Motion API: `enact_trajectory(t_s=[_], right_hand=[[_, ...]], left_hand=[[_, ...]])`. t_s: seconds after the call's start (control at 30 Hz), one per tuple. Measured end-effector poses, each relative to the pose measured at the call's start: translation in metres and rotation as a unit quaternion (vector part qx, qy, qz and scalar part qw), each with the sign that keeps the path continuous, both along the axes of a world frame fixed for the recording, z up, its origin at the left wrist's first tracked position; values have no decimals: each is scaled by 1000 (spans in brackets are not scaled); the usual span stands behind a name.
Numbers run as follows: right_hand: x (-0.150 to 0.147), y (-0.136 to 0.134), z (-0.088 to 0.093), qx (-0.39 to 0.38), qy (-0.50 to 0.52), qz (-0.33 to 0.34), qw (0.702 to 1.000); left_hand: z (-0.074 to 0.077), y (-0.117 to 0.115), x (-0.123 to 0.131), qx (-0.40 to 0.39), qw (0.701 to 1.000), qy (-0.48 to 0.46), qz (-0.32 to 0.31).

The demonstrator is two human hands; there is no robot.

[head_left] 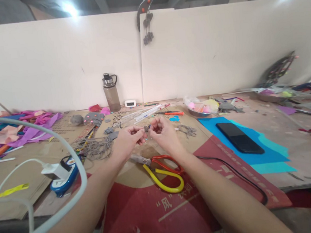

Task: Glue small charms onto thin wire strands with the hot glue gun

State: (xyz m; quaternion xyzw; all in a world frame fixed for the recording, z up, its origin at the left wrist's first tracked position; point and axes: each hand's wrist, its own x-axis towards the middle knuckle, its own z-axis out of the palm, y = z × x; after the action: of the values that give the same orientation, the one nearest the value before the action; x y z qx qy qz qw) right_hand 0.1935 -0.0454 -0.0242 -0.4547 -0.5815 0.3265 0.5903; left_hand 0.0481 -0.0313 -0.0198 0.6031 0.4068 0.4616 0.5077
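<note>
My left hand [128, 139] is closed in a pinch on a small grey-brown piece [146, 128], too small to tell its kind. Right against it, my right hand [161, 132] is also closed, thumb and fingertips pressed together at the piece's other side; what exactly sits in that pinch is hidden. Below both hands lie scissors with one red and one yellow handle [169, 188], their blades partly behind my left wrist. Grey cord [95, 148] is heaped left of my left hand, and a smaller tangle of cord [187, 130] lies right of my right hand.
Cardboard [154, 219] covers the work surface. To the right, a black phone [239, 137] rests on blue sheets [271, 153]. A power strip [65, 180] with a white plug and a looping pale cable [78, 160] stand left. A bottle [111, 97] is at the back.
</note>
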Motion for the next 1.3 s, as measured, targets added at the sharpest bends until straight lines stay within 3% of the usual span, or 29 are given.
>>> enact_trajectory(t_s=[0.2, 0.5, 0.83, 1.03, 1.3], right_hand=[[-3, -2, -2, 38, -65, -39, 996], [-2, -8, -3, 96, -166, -44, 980], [-3, -8, -2, 64, -102, 2, 993], [0, -3, 0, -9, 63, 75, 995], [0, -3, 3, -58, 151, 89, 983]], left_hand=[[-1, 0, 3, 7, 1000, 7, 10], [-3, -1, 4, -22, 999, -23, -2], [1, -3, 3, 27, 999, 27, 16], [6, -3, 1, -92, 989, -98, -59], [11, -5, -1, -115, 981, -133, -87]])
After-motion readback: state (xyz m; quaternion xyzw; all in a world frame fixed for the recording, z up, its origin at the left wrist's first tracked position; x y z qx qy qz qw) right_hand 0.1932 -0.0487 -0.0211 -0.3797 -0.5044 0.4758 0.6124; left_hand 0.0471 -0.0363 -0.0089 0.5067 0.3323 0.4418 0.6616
